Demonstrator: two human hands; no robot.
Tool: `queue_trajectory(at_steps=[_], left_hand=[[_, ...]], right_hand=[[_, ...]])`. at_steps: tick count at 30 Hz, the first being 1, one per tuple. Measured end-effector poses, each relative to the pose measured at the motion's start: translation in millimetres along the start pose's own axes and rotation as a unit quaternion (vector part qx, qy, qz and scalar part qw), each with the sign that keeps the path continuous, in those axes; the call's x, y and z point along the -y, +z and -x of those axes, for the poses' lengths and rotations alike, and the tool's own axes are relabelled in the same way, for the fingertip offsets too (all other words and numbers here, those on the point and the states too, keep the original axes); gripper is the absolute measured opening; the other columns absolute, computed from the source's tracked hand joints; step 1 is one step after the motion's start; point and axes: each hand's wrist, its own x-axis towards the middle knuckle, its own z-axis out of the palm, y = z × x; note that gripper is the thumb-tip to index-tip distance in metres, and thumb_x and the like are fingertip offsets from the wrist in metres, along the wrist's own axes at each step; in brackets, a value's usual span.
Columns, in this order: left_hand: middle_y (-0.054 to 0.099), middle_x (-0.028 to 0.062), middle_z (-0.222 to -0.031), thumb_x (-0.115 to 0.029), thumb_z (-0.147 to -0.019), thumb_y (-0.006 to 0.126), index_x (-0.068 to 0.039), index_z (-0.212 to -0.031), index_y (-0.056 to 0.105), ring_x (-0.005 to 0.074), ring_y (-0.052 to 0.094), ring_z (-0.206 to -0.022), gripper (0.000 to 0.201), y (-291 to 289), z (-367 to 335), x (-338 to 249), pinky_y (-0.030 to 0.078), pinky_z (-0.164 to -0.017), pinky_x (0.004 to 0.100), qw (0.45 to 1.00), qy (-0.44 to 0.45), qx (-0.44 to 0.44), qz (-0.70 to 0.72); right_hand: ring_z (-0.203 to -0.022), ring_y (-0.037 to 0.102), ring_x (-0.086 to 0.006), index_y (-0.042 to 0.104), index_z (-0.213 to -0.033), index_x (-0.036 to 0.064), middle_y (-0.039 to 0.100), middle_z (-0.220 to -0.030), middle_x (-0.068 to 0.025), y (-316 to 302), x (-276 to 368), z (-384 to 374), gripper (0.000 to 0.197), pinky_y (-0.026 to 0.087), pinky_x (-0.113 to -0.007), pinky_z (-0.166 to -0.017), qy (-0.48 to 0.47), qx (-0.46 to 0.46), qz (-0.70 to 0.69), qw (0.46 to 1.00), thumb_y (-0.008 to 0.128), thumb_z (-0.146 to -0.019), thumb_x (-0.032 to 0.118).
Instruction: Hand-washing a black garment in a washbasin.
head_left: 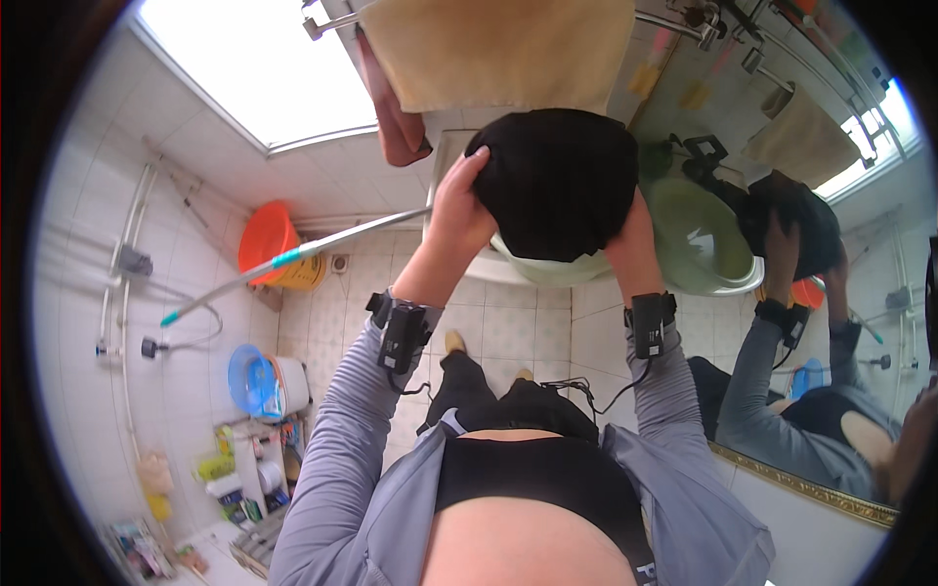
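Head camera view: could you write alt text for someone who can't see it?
A person's left hand and right hand hold a black cloth over a pale green basin. A yellow towel hangs beyond; a mirror is at right, an orange bucket and white tiled wall at left.

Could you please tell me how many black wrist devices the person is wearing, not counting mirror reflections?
2: one device is strapped just behind the left hand, the other device just behind the right hand. Anything under the sleeves would be hidden.
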Motion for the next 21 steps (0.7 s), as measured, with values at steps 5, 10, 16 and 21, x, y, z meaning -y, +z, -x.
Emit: queue_trajectory(at_steps=[5,10,16,21], left_hand=[[0.050,0.0133,-0.124,-0.012,-0.088,0.050,-0.002,-0.123,0.045,0.0256,0.050,-0.113,0.037,-106,-78,18,0.038,-0.098,0.0361,0.987,-0.128,-0.017,-0.096],[0.025,0.0140,-0.145,-0.019,-0.085,0.056,-0.008,-0.143,0.018,0.0254,0.032,-0.129,0.070,-160,-103,36,0.027,-0.103,0.0328,0.837,-0.310,-0.108,-0.439],[0.020,0.0200,-0.145,-0.036,-0.078,0.062,-0.016,-0.141,0.028,0.0369,0.022,-0.133,0.074,-212,-157,77,0.023,-0.107,0.0427,0.654,-0.199,0.149,-0.714],[0.028,0.0195,-0.142,-0.046,-0.072,0.062,-0.020,-0.140,0.031,0.0442,0.016,-0.133,0.079,-250,-174,108,0.022,-0.102,0.0601,0.360,-0.195,0.304,-0.860]], right_hand=[[-0.110,0.052,-0.0190,0.048,-0.122,0.0003,0.056,-0.115,-0.0096,-43,-21,-46,0.046,0.043,-0.032,-0.092,-0.031,-0.199,0.155,0.967,0.053,-0.090,0.032],[-0.111,0.051,-0.0318,0.041,-0.129,0.0035,0.051,-0.121,-0.0186,-116,-46,-41,0.061,0.041,-0.038,-0.094,0.026,-0.094,0.825,0.556,0.063,-0.081,0.034],[-0.122,0.037,-0.0390,0.039,-0.134,0.0209,0.038,-0.134,-0.0173,-121,-76,-83,0.071,0.037,-0.052,-0.095,-0.039,-0.054,0.832,0.551,0.069,-0.072,0.039],[-0.133,0.016,-0.0404,0.032,-0.137,0.0309,0.014,-0.147,-0.0122,-140,-107,-118,0.083,0.025,-0.072,-0.092,0.097,-0.060,0.865,0.489,0.071,-0.066,0.049]])
